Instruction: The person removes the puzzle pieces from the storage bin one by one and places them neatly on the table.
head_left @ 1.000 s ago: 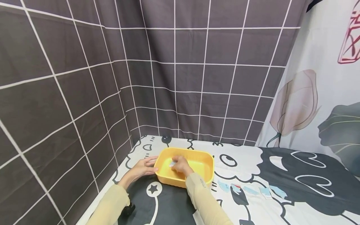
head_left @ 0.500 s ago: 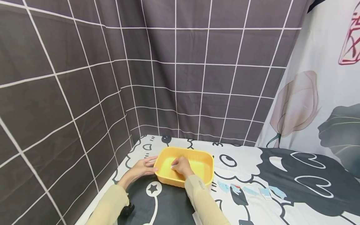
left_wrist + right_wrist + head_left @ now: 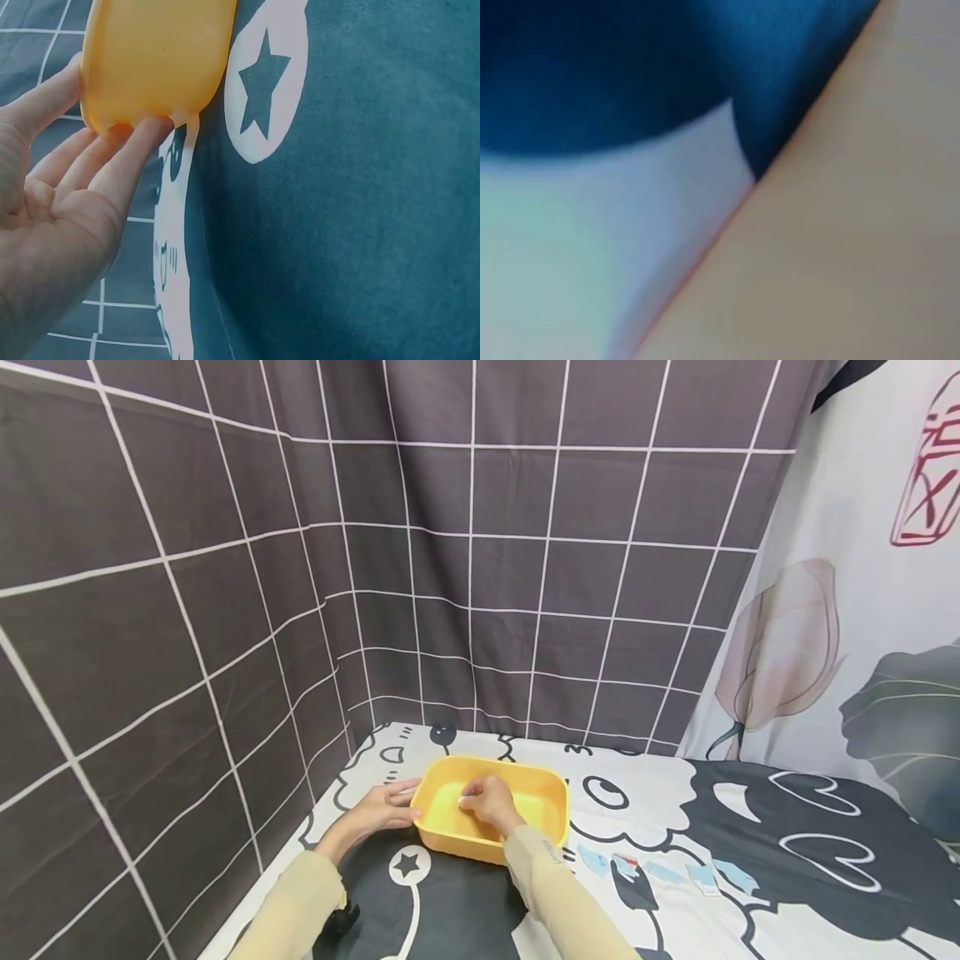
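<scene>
In the head view a yellow rectangular plastic basin (image 3: pixel 450 845) sits on the patterned cloth. My left hand (image 3: pixel 377 810) is at its left end, with fairly straight fingers and thumb touching the outside wall. The left wrist view shows the same hand (image 3: pixel 82 187) with its fingertips against the basin (image 3: pixel 161 52). Inside the basin, my right hand (image 3: pixel 491 803) pinches a small whitish piece (image 3: pixel 462 800) low over the floor. Most of that piece is hidden by the fingers, so its kind is unclear. The right wrist view is blurred and shows no fingers.
Several light-blue scraps (image 3: pixel 663 872) lie in a row on the cloth right of the basin, one with a red mark. A dark object (image 3: pixel 341 920) is by the left sleeve. Grey gridded curtains (image 3: pixel 585 577) stand behind and to the left.
My right hand stays in the basin and shifts slightly right, and less of the whitish piece shows between its fingers. The left hand keeps its place on the basin. The head view tilts slightly.
</scene>
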`<state>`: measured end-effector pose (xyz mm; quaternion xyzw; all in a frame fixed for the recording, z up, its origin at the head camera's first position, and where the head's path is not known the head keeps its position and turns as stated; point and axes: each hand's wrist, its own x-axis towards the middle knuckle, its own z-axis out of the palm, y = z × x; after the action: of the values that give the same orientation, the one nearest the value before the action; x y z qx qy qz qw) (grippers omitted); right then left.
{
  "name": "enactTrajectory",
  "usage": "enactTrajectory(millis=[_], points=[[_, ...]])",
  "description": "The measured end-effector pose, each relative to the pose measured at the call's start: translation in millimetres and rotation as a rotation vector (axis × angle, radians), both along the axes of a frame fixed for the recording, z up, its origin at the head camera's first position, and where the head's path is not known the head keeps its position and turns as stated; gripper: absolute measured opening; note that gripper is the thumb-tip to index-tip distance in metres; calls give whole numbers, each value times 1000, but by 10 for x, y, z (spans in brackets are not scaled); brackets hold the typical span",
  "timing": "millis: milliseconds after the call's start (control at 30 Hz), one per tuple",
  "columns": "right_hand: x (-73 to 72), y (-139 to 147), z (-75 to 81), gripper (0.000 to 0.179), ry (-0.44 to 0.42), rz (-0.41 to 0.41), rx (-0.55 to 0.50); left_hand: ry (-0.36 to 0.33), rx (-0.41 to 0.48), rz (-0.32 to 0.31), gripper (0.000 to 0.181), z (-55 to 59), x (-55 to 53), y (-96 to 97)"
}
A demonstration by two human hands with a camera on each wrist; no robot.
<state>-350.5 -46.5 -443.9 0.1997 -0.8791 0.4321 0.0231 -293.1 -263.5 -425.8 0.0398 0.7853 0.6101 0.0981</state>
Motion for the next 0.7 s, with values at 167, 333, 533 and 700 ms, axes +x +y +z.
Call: enactTrajectory(millis=[167,333,533,700], points=[[28,177,74,9,12,3,-47,-8,-15,7,71,-21,8,35],[6,346,265,10,13,1,-100,-7,-16,5,71,-21,6,33],[-10,707,575,13,45,-19,-144,-4,-30,-3,71,18,-22,22],[20,1242,692,18,119,-44,-83,-4,-42,-5,73,30,17,-5]])
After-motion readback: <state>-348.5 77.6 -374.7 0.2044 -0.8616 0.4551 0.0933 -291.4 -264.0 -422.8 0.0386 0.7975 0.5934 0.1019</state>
